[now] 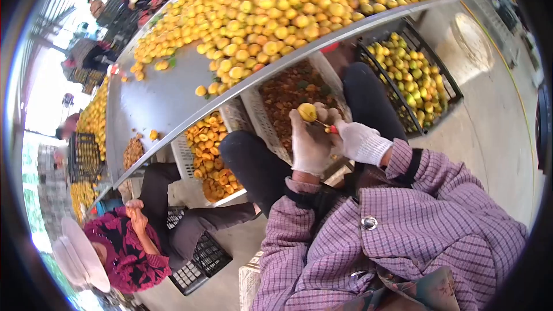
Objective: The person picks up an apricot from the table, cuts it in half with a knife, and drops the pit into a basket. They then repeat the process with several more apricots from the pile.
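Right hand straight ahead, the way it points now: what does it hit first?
The right hand, red-handled tool leading, would likely meet the yellow fruit in the left hand; depth is unclear.

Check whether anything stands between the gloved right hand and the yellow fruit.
Only the red-handled tool, which the right hand grips, reaches towards the yellow fruit in the left hand; nothing else visible.

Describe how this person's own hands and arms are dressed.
The left hand and right hand wear whitish fabric gloves; the right one's cuff looks ribbed. The sleeves are mauve with a dark check, with a black band around each near the wrist.
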{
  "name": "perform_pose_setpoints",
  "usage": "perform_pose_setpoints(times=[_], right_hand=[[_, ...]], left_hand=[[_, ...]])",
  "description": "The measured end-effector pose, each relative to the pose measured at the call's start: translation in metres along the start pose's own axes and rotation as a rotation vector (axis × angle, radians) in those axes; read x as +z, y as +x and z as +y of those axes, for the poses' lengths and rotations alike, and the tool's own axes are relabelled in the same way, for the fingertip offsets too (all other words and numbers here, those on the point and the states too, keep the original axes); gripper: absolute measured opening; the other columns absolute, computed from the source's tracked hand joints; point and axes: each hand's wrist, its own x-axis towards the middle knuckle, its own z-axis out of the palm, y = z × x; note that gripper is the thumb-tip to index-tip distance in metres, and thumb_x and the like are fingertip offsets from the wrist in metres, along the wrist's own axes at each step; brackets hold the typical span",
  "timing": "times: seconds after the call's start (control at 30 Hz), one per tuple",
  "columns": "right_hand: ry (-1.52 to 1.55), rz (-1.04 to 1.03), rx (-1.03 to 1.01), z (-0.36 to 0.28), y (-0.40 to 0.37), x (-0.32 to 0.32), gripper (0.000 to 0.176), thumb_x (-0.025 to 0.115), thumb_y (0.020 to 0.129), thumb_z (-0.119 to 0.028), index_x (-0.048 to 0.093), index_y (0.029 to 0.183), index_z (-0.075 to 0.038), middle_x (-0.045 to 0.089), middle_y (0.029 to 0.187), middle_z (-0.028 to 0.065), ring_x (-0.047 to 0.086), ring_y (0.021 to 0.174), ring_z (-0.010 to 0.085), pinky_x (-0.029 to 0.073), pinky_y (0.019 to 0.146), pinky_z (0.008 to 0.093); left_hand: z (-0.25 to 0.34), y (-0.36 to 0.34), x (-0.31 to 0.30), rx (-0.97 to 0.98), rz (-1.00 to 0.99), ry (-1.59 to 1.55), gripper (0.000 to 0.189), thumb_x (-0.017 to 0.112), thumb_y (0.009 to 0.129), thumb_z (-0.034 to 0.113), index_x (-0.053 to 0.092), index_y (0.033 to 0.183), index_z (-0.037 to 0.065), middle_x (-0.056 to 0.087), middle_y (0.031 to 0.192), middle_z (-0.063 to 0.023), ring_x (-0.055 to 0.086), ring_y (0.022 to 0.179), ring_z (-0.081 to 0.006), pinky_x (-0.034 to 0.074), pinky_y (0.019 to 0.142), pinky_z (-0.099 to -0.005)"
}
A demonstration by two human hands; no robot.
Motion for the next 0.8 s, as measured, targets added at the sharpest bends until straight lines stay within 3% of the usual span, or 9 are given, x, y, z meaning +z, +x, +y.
perform_pose_setpoints(times=[0.1, 0.2, 0.37, 0.5, 0.57, 0.67, 0.7, 0.73, 0.8], right_hand=[[-0.101, -0.039, 0.01, 0.012, 0.015, 0.012, 0.047, 0.059, 0.098, -0.026, 0.046, 0.133, 0.002, 0.068, 0.08, 0.0283, 0.069, 0.076, 0.0467, 0.054, 0.064, 0.056], [0.029, -0.034, -0.027, 0.001, 0.013, -0.008, 0.033, 0.063, 0.095, -0.027, 0.054, 0.118, -0.005, 0.069, 0.083, 0.026, 0.068, 0.082, 0.0471, 0.053, 0.069, 0.0565], [-0.02, -0.026, -0.141, 0.023, 0.011, -0.042, 0.021, 0.064, 0.096, -0.025, 0.056, 0.104, -0.008, 0.065, 0.076, 0.0248, 0.066, 0.079, 0.0488, 0.05, 0.066, 0.0548], [0.156, 0.275, -0.226, 0.02, 0.036, -0.055, 0.015, 0.064, 0.098, -0.018, 0.056, 0.102, -0.006, 0.063, 0.074, 0.022, 0.066, 0.074, 0.0449, 0.05, 0.063, 0.0434], [0.171, 0.346, -0.225, 0.028, 0.053, -0.052, 0.014, 0.064, 0.098, -0.017, 0.056, 0.101, -0.006, 0.061, 0.071, 0.0203, 0.065, 0.07, 0.0428, 0.049, 0.061, 0.0408], [0.252, 0.349, -0.232, 0.049, 0.066, -0.041, 0.012, 0.065, 0.097, -0.014, 0.056, 0.098, -0.005, 0.061, 0.072, 0.0168, 0.065, 0.067, 0.0367, 0.049, 0.063, 0.0382], [0.247, 0.344, -0.26, 0.046, 0.065, -0.044, 0.011, 0.064, 0.097, -0.014, 0.057, 0.097, -0.005, 0.062, 0.073, 0.0162, 0.066, 0.068, 0.0356, 0.05, 0.064, 0.0382], [0.243, 0.336, -0.287, 0.042, 0.065, -0.047, 0.011, 0.064, 0.097, -0.014, 0.057, 0.097, -0.006, 0.063, 0.074, 0.0155, 0.066, 0.068, 0.0345, 0.05, 0.065, 0.0382], [0.251, 0.277, -0.241, 0.048, 0.068, -0.05, 0.01, 0.064, 0.098, -0.015, 0.058, 0.097, -0.007, 0.065, 0.075, 0.0135, 0.067, 0.069, 0.0319, 0.051, 0.066, 0.0376]], left_hand=[[0.006, 0.019, -0.027, 0.016, -0.059, -0.073, 0.061, 0.04, 0.104, 0.064, 0.058, 0.109, 0.006, 0.062, 0.094, -0.006, 0.059, 0.1, -0.028, 0.045, 0.103, -0.0443], [0.021, 0.002, 0.007, 0.08, 0.167, -0.074, 0.048, 0.048, 0.105, 0.054, 0.057, 0.109, 0.007, 0.063, 0.098, -0.0063, 0.06, 0.093, -0.0274, 0.05, 0.094, -0.0422], [0.152, -0.004, 0.018, 0.643, -0.016, 0.171, 0.036, 0.059, 0.104, 0.042, 0.058, 0.111, 0.007, 0.063, 0.097, -0.0052, 0.065, 0.091, -0.0221, 0.054, 0.082, -0.0351], [0.269, -0.009, 0.01, 1.034, 0.383, 1.201, 0.042, 0.07, 0.098, 0.033, 0.064, 0.122, -0.002, 0.07, 0.106, -0.0105, 0.064, 0.095, -0.0167, 0.052, 0.086, -0.0305], [0.333, 0.002, -0.019, 1.269, 0.816, 1.856, 0.035, 0.072, 0.089, 0.03, 0.068, 0.113, 0.004, 0.072, 0.098, -0.0179, 0.071, 0.092, -0.0343, 0.055, 0.083, -0.0422], [0.412, -0.006, -0.053, 0.874, 1.164, 2.268, 0.029, 0.066, 0.086, 0.03, 0.07, 0.108, 0.012, 0.072, 0.106, -0.0174, 0.068, 0.105, -0.038, 0.053, 0.089, -0.0476], [0.442, -0.003, -0.092, 1.081, 1.283, 2.277, 0.026, 0.064, 0.086, 0.031, 0.071, 0.104, 0.013, 0.073, 0.104, -0.0166, 0.068, 0.102, -0.039, 0.054, 0.089, -0.048], [0.452, -0.017, -0.08, 0.752, 1.383, 2.394, 0.026, 0.062, 0.087, 0.032, 0.071, 0.102, 0.013, 0.074, 0.102, -0.0163, 0.07, 0.101, -0.0394, 0.054, 0.09, -0.0483], [0.459, -0.034, -0.076, 0.454, 1.606, 2.294, 0.027, 0.06, 0.09, 0.034, 0.072, 0.101, 0.012, 0.075, 0.102, -0.0159, 0.071, 0.101, -0.0381, 0.055, 0.087, -0.0481]])
